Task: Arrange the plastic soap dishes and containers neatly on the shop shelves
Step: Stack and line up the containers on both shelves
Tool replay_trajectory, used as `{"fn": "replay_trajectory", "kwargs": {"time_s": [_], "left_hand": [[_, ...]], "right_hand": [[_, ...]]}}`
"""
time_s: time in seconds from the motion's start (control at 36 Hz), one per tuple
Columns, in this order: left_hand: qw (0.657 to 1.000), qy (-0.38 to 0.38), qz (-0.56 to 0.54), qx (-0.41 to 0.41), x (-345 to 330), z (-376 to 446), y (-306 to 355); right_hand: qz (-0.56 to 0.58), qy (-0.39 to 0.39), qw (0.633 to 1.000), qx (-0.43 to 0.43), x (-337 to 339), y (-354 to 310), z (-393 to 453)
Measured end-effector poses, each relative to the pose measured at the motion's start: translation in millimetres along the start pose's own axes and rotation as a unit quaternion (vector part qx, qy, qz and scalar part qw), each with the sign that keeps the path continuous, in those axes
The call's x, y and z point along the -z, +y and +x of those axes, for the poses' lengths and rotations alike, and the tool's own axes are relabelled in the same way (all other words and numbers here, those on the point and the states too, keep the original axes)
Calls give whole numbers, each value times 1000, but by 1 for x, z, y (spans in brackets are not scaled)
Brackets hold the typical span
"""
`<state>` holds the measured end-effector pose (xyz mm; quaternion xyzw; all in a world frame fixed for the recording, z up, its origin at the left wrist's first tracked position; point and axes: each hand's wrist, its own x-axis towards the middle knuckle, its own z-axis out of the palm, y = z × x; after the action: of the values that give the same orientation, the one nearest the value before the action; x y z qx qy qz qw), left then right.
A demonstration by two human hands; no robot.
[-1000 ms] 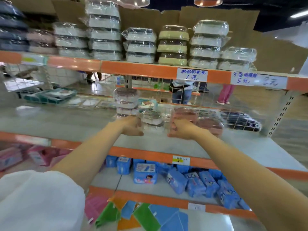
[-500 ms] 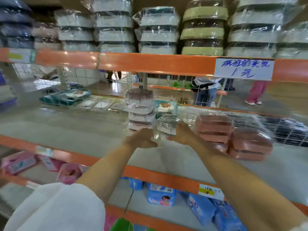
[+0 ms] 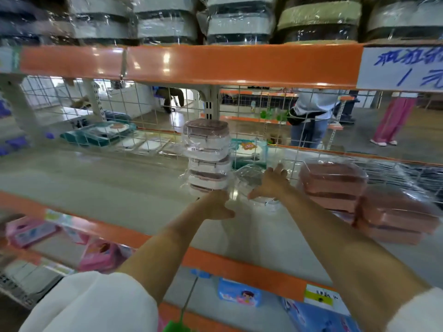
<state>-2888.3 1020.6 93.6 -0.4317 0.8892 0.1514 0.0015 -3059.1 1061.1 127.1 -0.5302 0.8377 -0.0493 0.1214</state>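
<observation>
Head: hands on wrapped dish

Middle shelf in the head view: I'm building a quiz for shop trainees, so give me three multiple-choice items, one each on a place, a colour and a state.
1. Where does the tall wrapped stack stand?
A. left of the pink stacks
B. right of them
C. on the floor

2. What colour are the shelf edges?
A. green
B. orange
C. black

3. What does the right hand do?
A. hangs idle
B. holds a price card
C. rests on a clear-wrapped pack

Key: 1 A, the pink stacks sit further right; 2 B, orange fronts; 3 C, fingers spread over the wrap.
</observation>
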Motion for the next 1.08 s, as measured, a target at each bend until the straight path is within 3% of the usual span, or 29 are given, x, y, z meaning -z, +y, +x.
{"fn": "replay_trajectory", "kwargs": {"time_s": [0.22,0.33,0.61,0.94,1.08], "left_hand": [[999,10,-23,-25,3,11,23],[998,26,-32,-45,-2,31,42],[995,27,79,-52,-26,73,53],[977,65,194,-53,-17,24,64],[989,-34,136,-47,-16,-4,60]], "right_hand": [[-28,93,995,26,50,6,-16],[-22,91,995,20,63,16,-13],[-18,121,993,6,72,40,-28],[-23,121,992,6,86,41,-70],[-27,85,996,4,79,44,-102]]}}
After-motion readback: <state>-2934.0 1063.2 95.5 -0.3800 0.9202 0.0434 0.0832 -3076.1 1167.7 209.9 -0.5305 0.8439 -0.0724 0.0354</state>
